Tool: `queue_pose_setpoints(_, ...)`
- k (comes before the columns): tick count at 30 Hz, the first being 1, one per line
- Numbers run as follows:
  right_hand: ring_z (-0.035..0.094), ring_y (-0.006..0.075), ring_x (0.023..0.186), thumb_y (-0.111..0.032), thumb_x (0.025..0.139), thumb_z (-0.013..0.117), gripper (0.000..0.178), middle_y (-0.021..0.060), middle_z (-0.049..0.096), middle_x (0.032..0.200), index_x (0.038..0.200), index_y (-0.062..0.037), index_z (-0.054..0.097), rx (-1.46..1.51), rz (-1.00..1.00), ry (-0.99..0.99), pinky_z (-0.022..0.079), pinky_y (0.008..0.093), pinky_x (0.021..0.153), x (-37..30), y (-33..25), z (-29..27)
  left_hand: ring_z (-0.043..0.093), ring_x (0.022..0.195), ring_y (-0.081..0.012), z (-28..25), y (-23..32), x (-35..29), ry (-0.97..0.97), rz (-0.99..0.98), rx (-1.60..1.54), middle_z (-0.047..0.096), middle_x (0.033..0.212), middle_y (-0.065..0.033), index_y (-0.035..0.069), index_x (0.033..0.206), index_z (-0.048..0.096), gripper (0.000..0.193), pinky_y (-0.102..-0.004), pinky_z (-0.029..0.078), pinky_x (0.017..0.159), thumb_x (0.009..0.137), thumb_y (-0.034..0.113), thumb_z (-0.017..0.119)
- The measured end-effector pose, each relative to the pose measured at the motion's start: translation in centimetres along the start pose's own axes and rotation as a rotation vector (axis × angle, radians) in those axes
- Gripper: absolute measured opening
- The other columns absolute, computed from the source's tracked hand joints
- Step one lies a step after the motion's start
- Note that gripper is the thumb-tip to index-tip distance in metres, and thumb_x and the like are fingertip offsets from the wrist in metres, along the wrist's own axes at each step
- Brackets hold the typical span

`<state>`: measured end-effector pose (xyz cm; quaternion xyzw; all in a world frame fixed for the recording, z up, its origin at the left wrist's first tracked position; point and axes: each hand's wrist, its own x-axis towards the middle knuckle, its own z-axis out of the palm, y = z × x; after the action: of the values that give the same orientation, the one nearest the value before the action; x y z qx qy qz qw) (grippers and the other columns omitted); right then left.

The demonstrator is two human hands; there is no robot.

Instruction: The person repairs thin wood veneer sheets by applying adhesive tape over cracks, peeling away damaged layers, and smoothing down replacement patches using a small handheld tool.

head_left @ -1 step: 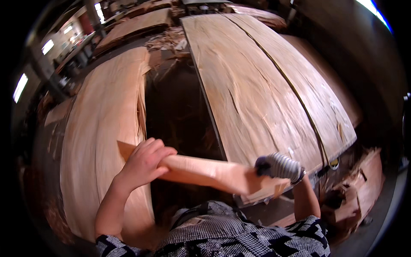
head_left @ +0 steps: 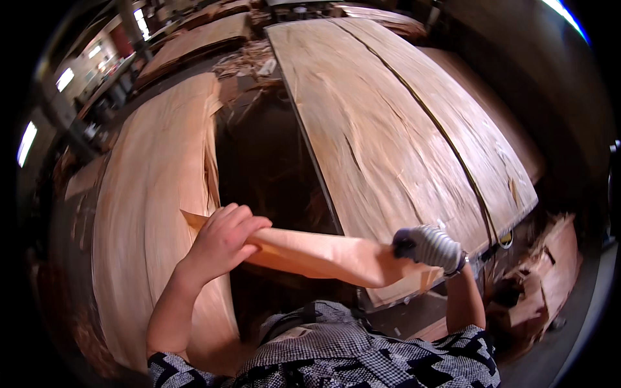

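A thin strip of wood veneer (head_left: 317,255) hangs in the air just in front of the person's chest, spanning the dark gap (head_left: 265,168) between two veneer piles. It looks light and flexible, bowing a little along its length, and I judge it brittle along the grain: likely to split or crack if pinched hard or bent across the fibres, so holding it near both ends, as it is held here, suits it best. The bare left hand (head_left: 223,240) is curled over the strip's left end, fingers wrapped across the top edge; the right hand (head_left: 430,247), in a knitted work glove, is clenched around the right end. To the left of the strip lies a long stack of pale veneer sheets (head_left: 152,213) with frayed edges. To the right of it a broad tabletop (head_left: 414,142) carries large veneer sheets with wavy grain and a dark seam. Beyond the right hand, broken offcuts (head_left: 543,271) lie heaped low. Farther behind the strip, a dim workshop holds more stacks (head_left: 194,42) and bright windows (head_left: 27,142).
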<state>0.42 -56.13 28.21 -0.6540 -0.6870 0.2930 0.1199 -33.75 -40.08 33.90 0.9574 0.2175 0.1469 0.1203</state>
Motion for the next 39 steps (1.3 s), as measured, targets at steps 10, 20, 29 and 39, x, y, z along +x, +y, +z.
queue_pose_setpoints(10, 0.059, 0.0303, 0.067, -0.014, 0.081, 0.059, 0.011, 0.0138, 0.061, 0.076, 0.088, -0.0063, 0.059, -0.601, 0.542, 0.999, 0.046, 0.0368, 0.059, 5.3, -1.3, -3.3, 0.053, 0.073, -0.0297, 2.7, -14.5, 18.7, 0.123, 0.347, -0.028, 0.053, 0.075, -0.0107, 0.002, 0.076, 0.05, 0.011, -0.0384, 0.042, 0.063, 0.07, 0.0, 0.06)
queue_pose_setpoints(20, 0.056, 0.0328, 0.07, -0.01, 0.078, 0.057, 0.002, 0.0139, 0.057, 0.075, 0.08, -0.0087, 0.056, -0.282, 0.627, 0.894, 0.045, 0.0401, 0.061, 16.8, 7.8, -3.9, 0.059, 0.074, -0.033, 5.9, -26.0, 37.1, -0.229, 0.309, 0.033, 0.061, 0.075, -0.0153, 0.004, 0.084, 0.058, 0.011, -0.0399, 0.046, 0.064, 0.074, 0.003, 0.053)
queue_pose_setpoints(29, 0.06, 0.0317, 0.077, -0.018, 0.081, 0.055, 0.009, 0.0132, 0.062, 0.084, 0.086, -0.0118, 0.06, -0.19, 1.013, 0.592, 0.048, 0.0407, 0.067, 25.4, 17.5, -7.7, 0.058, 0.074, -0.0338, 14.4, -32.7, 58.0, -0.26, 0.41, 0.088, 0.06, 0.074, -0.0155, 0.003, 0.079, 0.058, 0.01, -0.0416, 0.046, 0.064, 0.072, 0.007, 0.053)
queue_pose_setpoints(39, 0.059, 0.0335, 0.087, -0.021, 0.083, 0.052, 0.016, 0.0158, 0.062, 0.094, 0.094, -0.0108, 0.057, 0.014, 1.475, 0.401, 0.048, 0.044, 0.075, 31.6, 30.5, -8.5, 0.057, 0.084, -0.0245, 33.7, -34.1, 75.6, -0.314, 0.629, 0.131, 0.061, 0.081, -0.006, 0.01, 0.072, 0.059, 0.005, -0.0454, 0.035, 0.095, 0.071, 0.008, 0.055)
